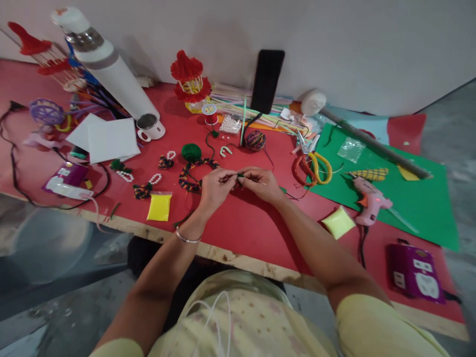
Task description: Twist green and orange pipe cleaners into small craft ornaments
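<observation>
Dark-green small piece, apparently yarn point(241, 175), is sitting between the fingertips of 2 bare hands, above the red tabletop point(238, 223); most of it is being hidden by the fingers. Left hand point(216, 184): nearly closed, thumb and fingertips are pinching at the piece from its left side. Right hand point(263, 183): fingers are curling inward, thumb and forefinger are meeting in a pinch at its right side. A thin, light-coloured sliver point(261, 183) is showing at the right fingers; material cannot be told.

Just beside the left hand, a braided ring of dark, orange and purple yarn point(185, 173) is lying flat, its right part passing out of view behind that hand. Beyond it, a green yarn ball point(191, 152) is resting near the ring. Farther back, a multicolour yarn ball point(255, 141) and a clear bag of white beads point(230, 124) are lying near 1 spool of red thread point(209, 114).

To the left, 1 bright yellow packet point(159, 207) is lying near the table's front edge. To the right, scissors with red and yellow handles point(320, 168) are lying partly over a green sheet point(416, 198); a pink glue gun point(372, 199) is resting on that sheet's near edge.
</observation>
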### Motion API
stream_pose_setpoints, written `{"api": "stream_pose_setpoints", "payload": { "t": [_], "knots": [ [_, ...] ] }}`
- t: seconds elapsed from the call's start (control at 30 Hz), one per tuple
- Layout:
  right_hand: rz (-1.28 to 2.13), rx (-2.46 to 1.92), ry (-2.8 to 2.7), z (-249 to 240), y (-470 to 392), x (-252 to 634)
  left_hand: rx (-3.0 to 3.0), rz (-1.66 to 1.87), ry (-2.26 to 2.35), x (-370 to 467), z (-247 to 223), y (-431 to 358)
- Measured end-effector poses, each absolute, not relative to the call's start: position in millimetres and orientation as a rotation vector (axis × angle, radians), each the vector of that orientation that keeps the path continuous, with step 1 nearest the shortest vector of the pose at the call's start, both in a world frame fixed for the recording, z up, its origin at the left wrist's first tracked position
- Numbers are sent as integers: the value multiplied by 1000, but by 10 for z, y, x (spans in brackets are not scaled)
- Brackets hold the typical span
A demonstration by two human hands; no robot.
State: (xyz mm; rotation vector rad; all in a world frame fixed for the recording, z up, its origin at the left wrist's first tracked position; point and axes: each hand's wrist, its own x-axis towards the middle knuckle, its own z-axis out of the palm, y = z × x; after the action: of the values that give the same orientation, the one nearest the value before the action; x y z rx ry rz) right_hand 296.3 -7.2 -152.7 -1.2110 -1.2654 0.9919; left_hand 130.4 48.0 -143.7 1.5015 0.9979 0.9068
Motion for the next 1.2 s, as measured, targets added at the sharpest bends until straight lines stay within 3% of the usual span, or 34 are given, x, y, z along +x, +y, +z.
{"api": "stream_pose_setpoints", "payload": {
  "t": [0.3,0.5,0.63,0.87,1.2],
  "knots": [
    [1023,-1165,-1286,-1527,-90,2968,1234,758,960,1262,-1445,505],
    [1127,-1115,-1263,-1526,-102,2980,1442,781,1028,1238,-1441,520],
    [1018,-1179,-1331,-1469,-105,2960,1576,835,1044,1233,-1458,518],
    [1083,-1132,-1288,-1474,-92,2972,1259,690,964,1259,-1398,495],
    [1102,-1151,-1277,-1487,-100,2951,1392,757,1028,1247,-1409,496]
  ]
}}
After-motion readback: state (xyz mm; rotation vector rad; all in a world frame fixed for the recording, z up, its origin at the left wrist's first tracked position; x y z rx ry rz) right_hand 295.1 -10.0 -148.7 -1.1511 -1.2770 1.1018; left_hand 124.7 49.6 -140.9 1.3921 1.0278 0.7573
